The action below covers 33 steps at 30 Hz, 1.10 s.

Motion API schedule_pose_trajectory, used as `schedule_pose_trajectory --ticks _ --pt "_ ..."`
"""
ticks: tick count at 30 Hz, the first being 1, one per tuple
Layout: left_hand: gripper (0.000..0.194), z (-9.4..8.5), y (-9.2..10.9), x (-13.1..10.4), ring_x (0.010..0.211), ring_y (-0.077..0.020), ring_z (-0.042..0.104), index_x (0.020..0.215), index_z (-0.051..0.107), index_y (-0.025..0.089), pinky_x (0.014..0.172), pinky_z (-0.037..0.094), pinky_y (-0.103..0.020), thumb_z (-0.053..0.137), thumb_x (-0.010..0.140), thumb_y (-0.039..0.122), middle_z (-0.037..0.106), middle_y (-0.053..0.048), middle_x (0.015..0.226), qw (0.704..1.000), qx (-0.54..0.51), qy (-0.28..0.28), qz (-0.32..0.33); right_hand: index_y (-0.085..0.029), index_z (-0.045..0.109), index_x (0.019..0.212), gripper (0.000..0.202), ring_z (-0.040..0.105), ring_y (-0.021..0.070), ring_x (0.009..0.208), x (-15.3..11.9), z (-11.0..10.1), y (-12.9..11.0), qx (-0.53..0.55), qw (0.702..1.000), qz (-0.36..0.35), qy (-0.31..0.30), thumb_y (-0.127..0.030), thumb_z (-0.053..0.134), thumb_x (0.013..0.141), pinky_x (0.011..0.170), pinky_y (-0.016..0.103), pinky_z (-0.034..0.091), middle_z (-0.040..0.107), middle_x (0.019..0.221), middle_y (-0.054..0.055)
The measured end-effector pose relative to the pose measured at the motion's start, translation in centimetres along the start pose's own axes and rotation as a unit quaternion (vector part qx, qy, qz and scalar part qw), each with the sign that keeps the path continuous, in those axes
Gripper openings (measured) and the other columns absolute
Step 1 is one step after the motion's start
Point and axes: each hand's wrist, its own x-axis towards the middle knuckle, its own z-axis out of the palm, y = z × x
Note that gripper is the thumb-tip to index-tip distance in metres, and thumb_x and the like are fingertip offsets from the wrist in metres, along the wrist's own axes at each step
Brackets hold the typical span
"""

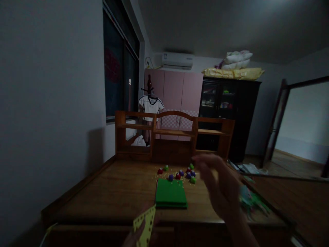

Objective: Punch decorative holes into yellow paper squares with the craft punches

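My left hand [132, 238], at the bottom edge of the head view, is closed on a yellow perforated sheet with a pointed corner [147, 226]. The thumb lies across the sheet's face. Over the right part of the desk, my right hand [222, 176] is raised and blurred, its fingers reaching left; whether anything is between them I cannot tell. Beyond its fingertips lie several small red, purple and green round pieces with white eye-like tops, such as a green one [193, 179] and a red one [178, 176]. Tiny pale bits are scattered among them.
A green square stack [171, 192] lies near the front of the wooden desk [110, 192]. Green and clear crumpled items [253, 202] lie at the right edge. A low wooden shelf [174, 132] stands along the desk's back; a wall runs along the left.
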Motion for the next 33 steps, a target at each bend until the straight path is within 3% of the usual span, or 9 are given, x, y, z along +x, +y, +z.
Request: schedule_pose_trajectory --ticks 3,6,10,14,17,21,24,28,33 --pt "0.038 0.3 -0.4 -0.5 0.091 -0.0240 0.062 0.123 0.045 0.044 0.057 0.053 -0.033 0.048 0.085 0.048 0.062 -0.004 0.107 1.000 -0.020 0.012 0.007 -0.019 0.058 0.101 0.020 0.055 0.0118 0.059 -1.2 3.9 5.9 0.042 0.988 0.067 -0.131 -0.032 0.050 0.088 0.055 0.021 0.043 0.059 0.071 0.001" --pt "0.047 1.9 0.7 1.9 0.081 -0.0214 0.064 0.130 0.040 0.039 0.050 0.049 -0.027 0.050 0.084 0.041 0.061 -0.006 0.109 0.998 -0.044 0.027 0.047 -0.019 0.057 0.102 0.024 0.055 0.0115 0.055 -3.6 8.6 12.5 0.096 0.955 0.135 -0.244 -0.035 0.057 0.084 0.050 0.019 0.041 0.061 0.074 0.001" --pt "0.050 4.8 1.3 7.1 0.067 -0.0155 0.061 0.131 0.039 0.031 0.047 0.045 -0.023 0.050 0.082 0.032 0.060 -0.008 0.107 0.996 -0.071 -0.029 0.050 -0.019 0.055 0.106 0.034 0.058 0.0122 0.054 -5.3 11.9 17.8 0.178 0.924 0.226 -0.250 -0.045 0.054 0.084 0.045 0.019 0.042 0.062 0.076 0.001" --pt "0.054 7.5 -0.1 13.1 0.068 -0.0155 0.061 0.131 0.041 0.026 0.047 0.043 -0.021 0.054 0.078 0.031 0.060 -0.009 0.105 0.995 -0.051 -0.080 0.013 -0.020 0.052 0.114 0.040 0.055 0.0115 0.051 -4.8 12.9 20.1 0.219 0.917 0.263 -0.206 -0.049 0.050 0.085 0.044 0.020 0.043 0.061 0.078 0.001" --pt "0.061 8.5 -1.5 18.1 0.069 -0.0162 0.062 0.132 0.038 0.024 0.046 0.040 -0.020 0.054 0.073 0.024 0.060 -0.010 0.109 0.995 -0.019 -0.082 0.051 -0.023 0.045 0.125 0.043 0.059 0.0138 0.064 -4.5 13.6 22.0 0.227 0.926 0.231 -0.191 -0.042 0.049 0.087 0.054 0.022 0.047 0.061 0.083 0.001" --pt "0.063 8.1 -2.8 24.5 0.077 -0.0183 0.063 0.130 0.041 0.022 0.058 0.046 -0.024 0.057 0.070 0.021 0.061 -0.010 0.109 0.993 0.043 -0.076 0.079 -0.024 0.040 0.131 0.047 0.059 0.0168 0.083 -5.2 14.5 24.9 0.182 0.954 0.194 -0.141 -0.037 0.050 0.087 0.071 0.027 0.049 0.058 0.097 0.004" --pt "0.063 6.9 -3.7 27.9 0.096 -0.0217 0.060 0.129 0.043 0.023 0.076 0.047 -0.029 0.062 0.070 0.020 0.058 -0.009 0.117 0.979 0.112 -0.122 0.120 -0.022 0.040 0.131 0.046 0.057 0.0195 0.093 -6.2 14.9 26.2 0.154 0.962 0.193 -0.115 -0.036 0.047 0.088 0.077 0.031 0.049 0.055 0.107 0.007" --pt "0.057 5.4 -4.5 29.7 0.112 -0.0231 0.052 0.131 0.042 0.022 0.094 0.038 -0.033 0.061 0.077 0.028 0.054 -0.010 0.125 0.964 0.161 -0.152 0.147 -0.022 0.037 0.135 0.051 0.055 0.0216 0.100 -7.5 14.8 26.0 0.119 0.968 0.199 -0.096 -0.034 0.049 0.087 0.084 0.034 0.047 0.052 0.114 0.009" --pt "0.047 4.8 -4.3 28.8 0.120 -0.0242 0.046 0.127 0.048 0.023 0.100 0.034 -0.035 0.055 0.083 0.038 0.050 -0.009 0.129 0.954 0.203 -0.157 0.156 -0.023 0.030 0.139 0.070 0.052 0.0234 0.102 -8.0 14.8 24.6 0.108 0.967 0.166 -0.159 -0.029 0.064 0.078 0.090 0.038 0.045 0.048 0.120 0.010"
